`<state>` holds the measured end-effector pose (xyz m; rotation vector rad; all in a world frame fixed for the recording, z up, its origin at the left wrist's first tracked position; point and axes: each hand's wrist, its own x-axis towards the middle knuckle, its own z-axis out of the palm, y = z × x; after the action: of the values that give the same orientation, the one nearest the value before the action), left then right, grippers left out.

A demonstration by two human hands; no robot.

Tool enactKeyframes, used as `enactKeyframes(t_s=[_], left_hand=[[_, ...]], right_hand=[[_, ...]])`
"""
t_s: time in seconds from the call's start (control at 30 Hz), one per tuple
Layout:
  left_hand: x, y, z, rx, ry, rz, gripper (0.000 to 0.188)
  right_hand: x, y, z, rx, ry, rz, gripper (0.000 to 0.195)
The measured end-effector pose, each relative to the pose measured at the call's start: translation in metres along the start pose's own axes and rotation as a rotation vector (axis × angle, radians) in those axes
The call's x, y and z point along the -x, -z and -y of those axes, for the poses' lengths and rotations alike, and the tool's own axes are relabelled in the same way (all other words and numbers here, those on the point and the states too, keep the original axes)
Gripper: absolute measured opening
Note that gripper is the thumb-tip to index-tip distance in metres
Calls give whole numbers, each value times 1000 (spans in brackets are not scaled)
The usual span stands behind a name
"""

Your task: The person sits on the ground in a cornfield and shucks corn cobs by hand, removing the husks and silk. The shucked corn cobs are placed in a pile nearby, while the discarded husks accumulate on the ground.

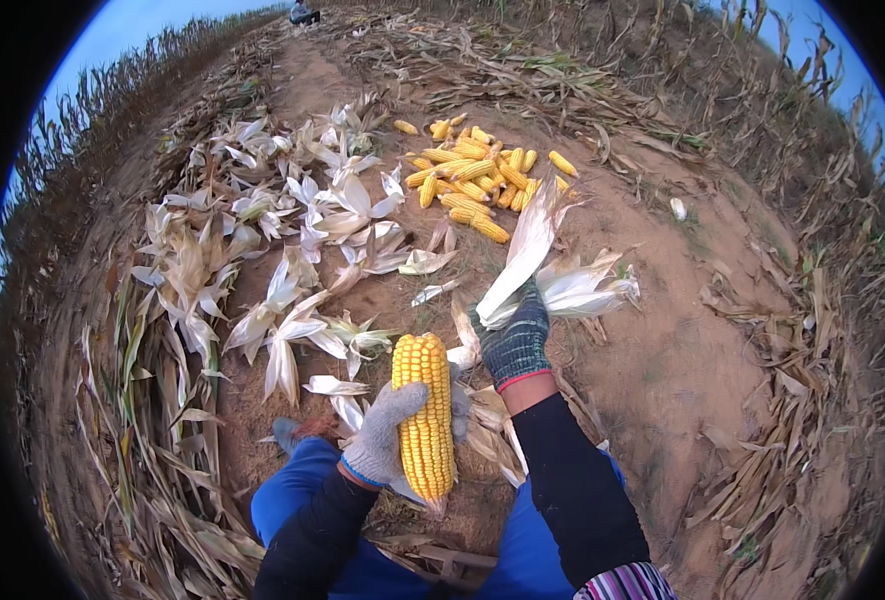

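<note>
My left hand point(388, 433), in a light grey knit glove, grips a bare yellow ear of corn point(426, 420) held upright above my knees. The ear's pale tip points down toward me, and its rows of kernels are fully exposed. My right hand point(516, 337), in a dark green and grey knit glove with a red cuff, is farther forward and to the right. It holds a pale dry corn husk point(526, 244) that stands up from the fingers. More pale husk leaves point(585, 289) spread out just beyond this hand.
A heap of husked yellow ears point(480, 172) lies ahead on bare soil. Discarded husks point(352, 210) cover the ground to the left. Flattened dry cornstalks point(180, 495) run along the left side, with others point(780, 435) at right. A person point(304, 13) sits far ahead.
</note>
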<state>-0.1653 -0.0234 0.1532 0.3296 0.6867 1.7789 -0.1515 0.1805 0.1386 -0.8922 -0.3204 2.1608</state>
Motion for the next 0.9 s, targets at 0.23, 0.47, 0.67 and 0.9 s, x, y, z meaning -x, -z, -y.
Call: enactKeyframes(t_s=[0.23,0.47,0.67,0.9], left_hand=[[14,13,-57,93,-414,-232,49],[11,34,-53,-217,-499,-525,35],[3,63,-42,-552,-624,-670,52],[15,30,-55,-473,-481,-499,32]], right_hand=[[23,57,-75,1775,158,900,72],[8,91,-112,673,-628,983,37],[50,102,-118,905,-578,727,30],[-17,71,-85,406,-617,240,35]])
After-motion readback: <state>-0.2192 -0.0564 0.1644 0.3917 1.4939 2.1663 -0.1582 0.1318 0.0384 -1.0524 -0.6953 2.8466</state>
